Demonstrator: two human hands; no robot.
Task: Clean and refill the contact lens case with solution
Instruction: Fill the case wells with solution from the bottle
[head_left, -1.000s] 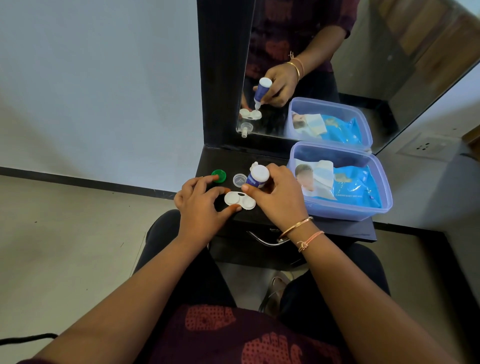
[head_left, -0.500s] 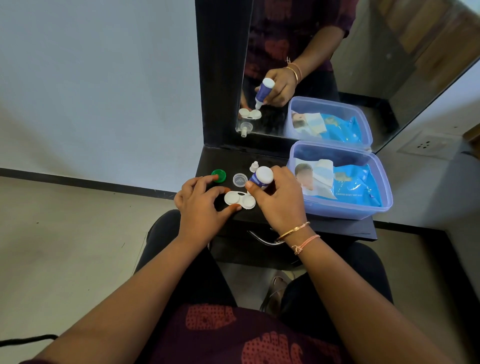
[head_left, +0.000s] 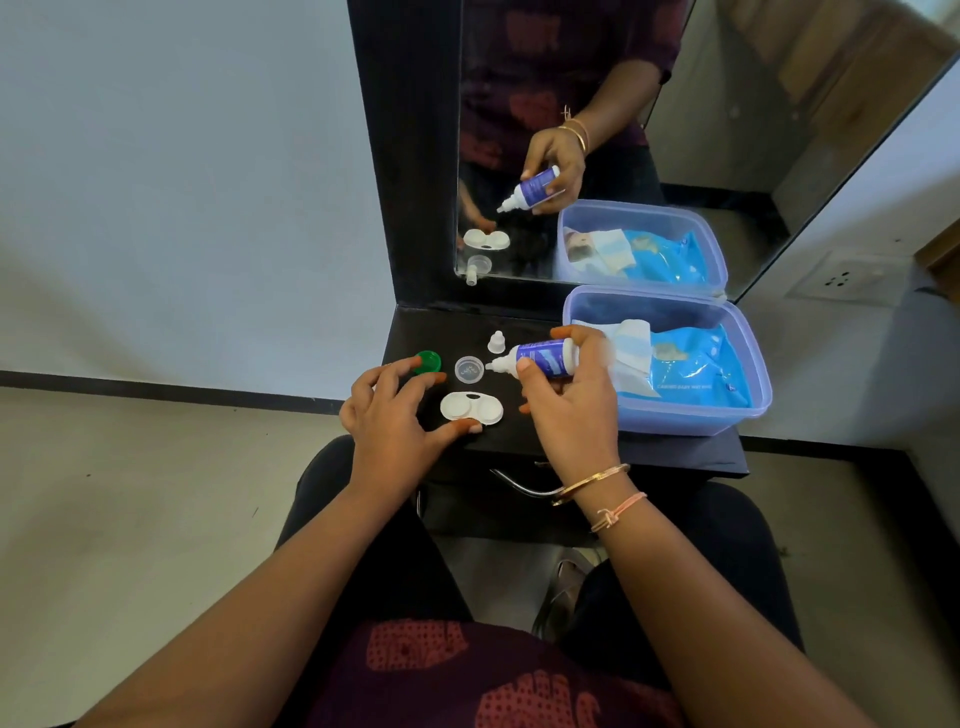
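Observation:
A white two-well contact lens case (head_left: 471, 408) lies open on the black shelf (head_left: 680, 452). My left hand (head_left: 387, 421) rests beside it, thumb tip touching its front edge, fingers spread and relaxed. My right hand (head_left: 571, 402) grips a small blue-labelled solution bottle (head_left: 540, 358), tipped sideways with its white nozzle pointing left, above and right of the case. A green lid (head_left: 429, 361) and a clear lid (head_left: 469, 369) lie behind the case. The bottle's small white cap (head_left: 496, 341) stands further back.
A lilac plastic tub (head_left: 748, 415) holding a blue wipes packet and a tissue fills the right side of the shelf. A mirror (head_left: 675, 130) stands at the back and reflects the hands. A metal drawer handle (head_left: 519, 486) sits below the shelf's front edge.
My right hand lifted the bottle off the case and turned it from upside-down to sideways. My left fingers loosened and spread off the case, only the thumb staying at its edge.

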